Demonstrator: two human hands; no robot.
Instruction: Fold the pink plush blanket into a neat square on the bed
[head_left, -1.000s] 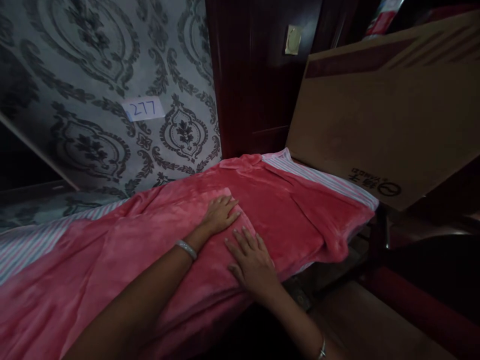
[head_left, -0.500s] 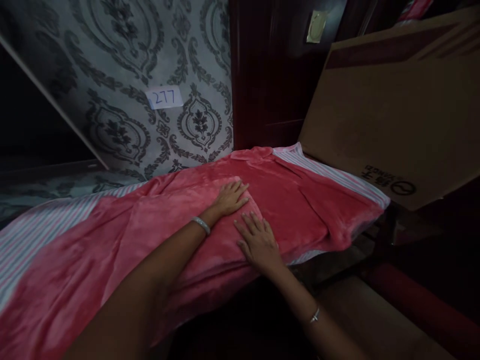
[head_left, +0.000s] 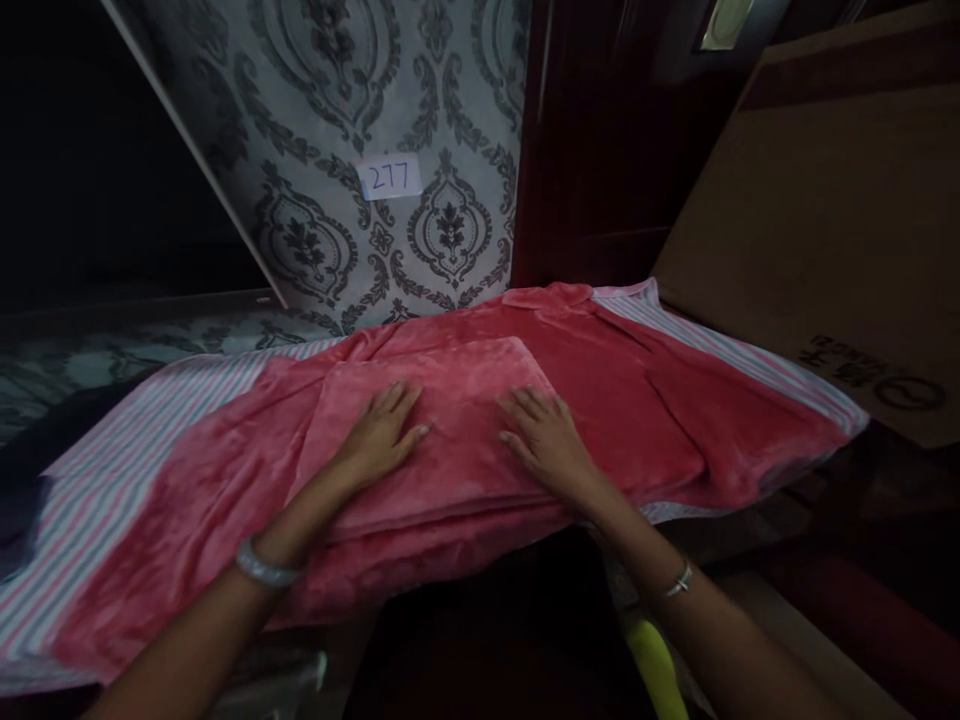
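Observation:
A folded pink fleece cloth lies on top of a larger pink blanket spread over a striped sheet. My left hand lies flat on the left part of the folded cloth, fingers stretched out. My right hand rests flat on its right part, fingers spread. Both hands hold nothing. Each wrist wears a bracelet.
Patterned grey wallpaper with a paper label reading 277 is behind the bed. A dark red wooden door stands at the back right. A large cardboard sheet leans at the right. A yellow-green object shows below near my right forearm.
My hands have moved apart across the folded cloth, the left sliding leftward. The view has swung to the left, so the label and door sit further right.

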